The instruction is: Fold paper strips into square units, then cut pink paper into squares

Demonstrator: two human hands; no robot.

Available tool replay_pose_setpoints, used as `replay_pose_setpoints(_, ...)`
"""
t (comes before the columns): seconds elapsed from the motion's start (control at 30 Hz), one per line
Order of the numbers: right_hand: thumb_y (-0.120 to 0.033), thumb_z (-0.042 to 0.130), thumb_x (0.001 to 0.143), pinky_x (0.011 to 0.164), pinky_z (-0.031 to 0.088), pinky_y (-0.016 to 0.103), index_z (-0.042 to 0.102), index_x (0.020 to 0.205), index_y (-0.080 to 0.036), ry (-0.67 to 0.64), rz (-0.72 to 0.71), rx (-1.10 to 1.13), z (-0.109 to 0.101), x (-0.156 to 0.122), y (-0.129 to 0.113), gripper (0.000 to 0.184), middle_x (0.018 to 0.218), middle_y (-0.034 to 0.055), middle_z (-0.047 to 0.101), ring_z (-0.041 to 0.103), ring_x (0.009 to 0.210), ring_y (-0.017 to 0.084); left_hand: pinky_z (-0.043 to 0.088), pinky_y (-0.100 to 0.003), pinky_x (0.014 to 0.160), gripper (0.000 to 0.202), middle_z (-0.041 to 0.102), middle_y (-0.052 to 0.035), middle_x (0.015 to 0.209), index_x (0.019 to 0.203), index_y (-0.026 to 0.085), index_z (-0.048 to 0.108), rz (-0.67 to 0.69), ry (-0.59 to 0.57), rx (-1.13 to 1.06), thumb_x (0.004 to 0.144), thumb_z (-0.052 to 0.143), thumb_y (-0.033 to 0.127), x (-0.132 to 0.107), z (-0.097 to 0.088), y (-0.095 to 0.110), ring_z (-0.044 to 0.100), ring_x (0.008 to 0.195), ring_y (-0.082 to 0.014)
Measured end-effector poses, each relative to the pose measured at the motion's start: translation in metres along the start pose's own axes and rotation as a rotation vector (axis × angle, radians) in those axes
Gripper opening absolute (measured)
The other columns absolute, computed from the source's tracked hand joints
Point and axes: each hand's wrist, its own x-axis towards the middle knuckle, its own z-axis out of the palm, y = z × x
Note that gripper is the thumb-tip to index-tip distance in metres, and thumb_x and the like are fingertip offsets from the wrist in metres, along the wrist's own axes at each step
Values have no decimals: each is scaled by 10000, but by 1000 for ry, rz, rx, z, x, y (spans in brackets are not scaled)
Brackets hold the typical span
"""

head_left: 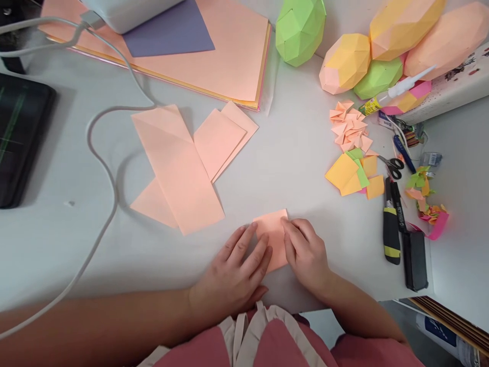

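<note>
A small peach paper rectangle [275,230] lies on the table near its front edge, between my two hands. My left hand [239,262] rests over its left side, fingers stretched out and apart, tips on the paper. My right hand [307,250] is closed, with thumb and forefinger pinching the right edge near the upper corner. Whether the sheet is folded there cannot be made out. Beyond my left hand lie larger loose peach paper pieces [179,173], overlapping, and a pair of smaller peach squares [221,140].
Coloured sheets [229,61] are stacked at the back. Faceted paper shapes [301,30] stand back right. Folded peach bits [349,125], yellow squares [342,173], scissors [393,165] and a utility knife [391,234] lie right. A white cable [103,163] crosses the left; a phone [23,137] is beyond.
</note>
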Motion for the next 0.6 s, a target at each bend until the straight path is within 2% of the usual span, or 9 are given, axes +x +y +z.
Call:
replay_pose_setpoints(0.23,-39,403,875,592,530,245,434,1345,-193,-9,30,-25,1,-1,0,496,865,64,596,616,711,145,352,-556,1028,517,528,-147,1312,1189,128,573,0,-10,-9,838,528,505,1,0,0,398,1275,-427)
replay_pose_setpoints(0.6,-34,411,873,548,513,246,416,1370,-197,-6,19,-13,1,-2,1,523,830,53,581,590,672,139,348,-554,1037,491,526,-151,1317,1195,125,575,-6,-12,-19,859,510,477,0,-1,0,395,1281,-422)
